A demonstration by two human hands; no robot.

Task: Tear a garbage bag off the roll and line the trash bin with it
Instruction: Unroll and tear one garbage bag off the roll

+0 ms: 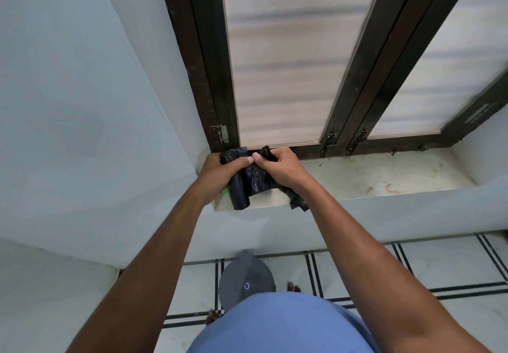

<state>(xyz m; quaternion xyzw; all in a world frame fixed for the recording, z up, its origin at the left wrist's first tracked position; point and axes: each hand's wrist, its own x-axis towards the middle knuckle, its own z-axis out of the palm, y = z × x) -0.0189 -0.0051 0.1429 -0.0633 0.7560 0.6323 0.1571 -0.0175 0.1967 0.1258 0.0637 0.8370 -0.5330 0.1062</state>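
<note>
A black garbage bag roll (242, 191) is held above the left end of a window sill (371, 176). My left hand (220, 172) grips the roll, thumb pressed on top. My right hand (280, 167) is shut on the loose black bag (298, 201) that comes off the roll; its thumb meets my left thumb. One end of that bag hangs below my right wrist over the sill's edge. The grey trash bin (246, 281) stands on the floor below, lid closed, partly hidden by my blue shirt.
Dark-framed window shutters (277, 58) rise right behind my hands. A pale wall (82, 105) closes in on the left. A small green thing (225, 191) peeks out under my left hand. The tiled floor (357, 270) with black lines spreads right of the bin.
</note>
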